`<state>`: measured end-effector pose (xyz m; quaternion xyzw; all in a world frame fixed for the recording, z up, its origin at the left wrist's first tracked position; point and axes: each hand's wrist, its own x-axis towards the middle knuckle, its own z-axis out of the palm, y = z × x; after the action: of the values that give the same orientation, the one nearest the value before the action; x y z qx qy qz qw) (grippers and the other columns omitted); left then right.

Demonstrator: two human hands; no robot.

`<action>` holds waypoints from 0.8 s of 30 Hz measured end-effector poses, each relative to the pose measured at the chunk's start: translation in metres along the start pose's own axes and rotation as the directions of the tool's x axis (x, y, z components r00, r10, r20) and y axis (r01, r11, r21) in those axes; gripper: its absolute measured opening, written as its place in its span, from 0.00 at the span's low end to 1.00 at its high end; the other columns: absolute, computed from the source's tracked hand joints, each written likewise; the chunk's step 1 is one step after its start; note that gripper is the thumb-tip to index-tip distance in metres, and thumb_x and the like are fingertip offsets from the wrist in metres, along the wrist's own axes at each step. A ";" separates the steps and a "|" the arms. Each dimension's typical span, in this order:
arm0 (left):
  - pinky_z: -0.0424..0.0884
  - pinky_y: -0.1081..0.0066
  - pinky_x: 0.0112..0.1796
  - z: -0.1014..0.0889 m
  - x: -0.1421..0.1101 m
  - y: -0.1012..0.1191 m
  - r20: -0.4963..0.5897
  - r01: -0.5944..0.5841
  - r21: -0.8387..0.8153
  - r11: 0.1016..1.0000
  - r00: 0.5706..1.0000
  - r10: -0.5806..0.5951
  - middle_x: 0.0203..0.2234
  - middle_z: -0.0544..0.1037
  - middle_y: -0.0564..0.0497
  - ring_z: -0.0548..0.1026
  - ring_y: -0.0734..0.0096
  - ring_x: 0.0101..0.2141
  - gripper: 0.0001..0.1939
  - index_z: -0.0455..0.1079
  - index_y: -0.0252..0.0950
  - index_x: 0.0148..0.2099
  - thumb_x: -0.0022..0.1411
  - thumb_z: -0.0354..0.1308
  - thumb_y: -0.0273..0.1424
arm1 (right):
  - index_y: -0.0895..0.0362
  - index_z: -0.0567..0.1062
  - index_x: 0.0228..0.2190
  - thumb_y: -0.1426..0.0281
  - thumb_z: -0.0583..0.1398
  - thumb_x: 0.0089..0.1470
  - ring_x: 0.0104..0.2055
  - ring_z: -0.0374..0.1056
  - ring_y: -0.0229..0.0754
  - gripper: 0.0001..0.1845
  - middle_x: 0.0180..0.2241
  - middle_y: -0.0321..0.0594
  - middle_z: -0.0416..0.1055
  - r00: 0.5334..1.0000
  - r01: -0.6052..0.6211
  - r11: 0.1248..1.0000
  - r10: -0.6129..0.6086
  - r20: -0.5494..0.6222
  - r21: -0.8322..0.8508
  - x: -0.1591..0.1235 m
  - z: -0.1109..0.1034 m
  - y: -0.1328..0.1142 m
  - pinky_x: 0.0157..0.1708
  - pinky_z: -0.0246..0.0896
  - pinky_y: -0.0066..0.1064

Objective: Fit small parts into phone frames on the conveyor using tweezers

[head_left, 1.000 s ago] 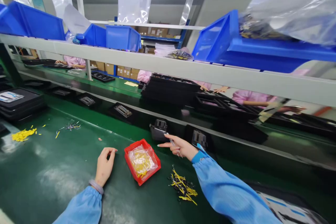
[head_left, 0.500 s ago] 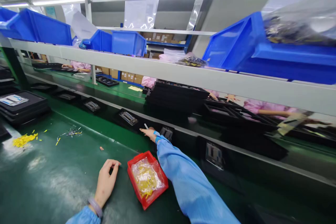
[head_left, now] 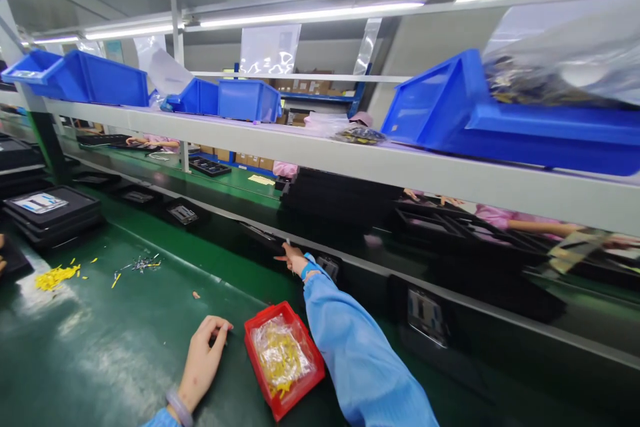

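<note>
Head view: right hand [head_left: 295, 260] stretched across the belt, fingers pinched on a thin pale stick [head_left: 288, 241], too small to identify, near a black plastic fixture [head_left: 327, 267]; left hand [head_left: 203, 363] loosely curled on the green conveyor belt [head_left: 100, 360], grip unclear, just beside a red plastic bin [head_left: 249, 347] holding a clear bag of yellow parts [head_left: 280, 353]; risk: long reach could loosen the pinch and drop the stick, or the sleeve could catch the bin and tip it
</note>
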<state>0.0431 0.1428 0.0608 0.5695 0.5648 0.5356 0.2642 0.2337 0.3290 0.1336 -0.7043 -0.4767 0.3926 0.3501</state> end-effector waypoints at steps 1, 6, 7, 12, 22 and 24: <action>0.73 0.66 0.26 -0.001 0.001 0.001 0.005 0.003 -0.007 1.000 1.000 -0.003 0.21 0.75 0.49 0.72 0.65 0.20 0.30 0.72 0.38 0.24 0.52 0.49 0.61 | 0.59 0.70 0.44 0.66 0.58 0.61 0.33 0.70 0.39 0.11 0.39 0.41 0.71 1.000 -0.021 0.998 0.022 -0.018 0.055 -0.003 -0.008 -0.001 0.31 0.70 0.33; 0.73 0.67 0.24 -0.008 0.003 0.007 0.034 0.021 -0.026 0.999 0.999 -0.020 0.21 0.76 0.49 0.72 0.66 0.18 0.30 0.72 0.38 0.24 0.48 0.52 0.61 | 0.61 0.70 0.38 0.67 0.57 0.62 0.21 0.63 0.30 0.09 0.28 0.33 0.68 0.993 0.000 0.951 0.036 -0.111 0.309 -0.037 -0.055 0.010 0.17 0.60 0.21; 0.73 0.67 0.24 -0.009 0.003 0.008 0.037 0.025 -0.024 0.999 0.999 -0.024 0.21 0.76 0.49 0.72 0.66 0.18 0.30 0.72 0.38 0.24 0.47 0.52 0.61 | 0.61 0.70 0.36 0.68 0.57 0.62 0.18 0.59 0.29 0.08 0.26 0.31 0.66 0.992 0.009 0.937 0.036 -0.120 0.349 -0.048 -0.065 0.015 0.14 0.56 0.20; 0.73 0.66 0.26 -0.018 0.004 0.011 0.051 0.067 -0.024 0.997 0.996 -0.066 0.21 0.76 0.49 0.73 0.65 0.20 0.27 0.72 0.38 0.24 0.42 0.56 0.59 | 0.55 0.60 0.26 0.70 0.59 0.57 0.11 0.41 0.24 0.12 0.18 0.21 0.53 0.990 0.066 0.866 0.004 -0.139 0.496 -0.125 -0.110 0.044 0.09 0.41 0.17; 0.72 0.67 0.27 -0.027 0.001 0.023 0.027 0.149 0.063 0.987 0.988 -0.151 0.20 0.76 0.50 0.73 0.64 0.21 0.27 0.72 0.39 0.24 0.36 0.55 0.58 | 0.49 0.69 0.36 0.52 0.66 0.39 0.11 0.45 0.25 0.24 0.26 0.30 0.69 0.986 -0.164 0.894 0.146 0.077 0.417 -0.315 -0.175 0.165 0.11 0.39 0.20; 0.72 0.66 0.28 -0.027 0.000 0.027 0.006 0.200 0.066 0.978 0.980 -0.201 0.21 0.77 0.50 0.73 0.64 0.21 0.27 0.71 0.39 0.24 0.34 0.55 0.58 | 0.46 0.70 0.39 0.51 0.67 0.37 0.14 0.56 0.30 0.26 0.33 0.34 0.73 0.975 -0.215 0.887 0.216 0.045 0.409 -0.340 -0.176 0.202 0.15 0.47 0.22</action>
<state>0.0285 0.1288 0.0928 0.5213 0.6347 0.4840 0.3020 0.3890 -0.0746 0.1118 -0.6637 -0.3023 0.5197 0.4451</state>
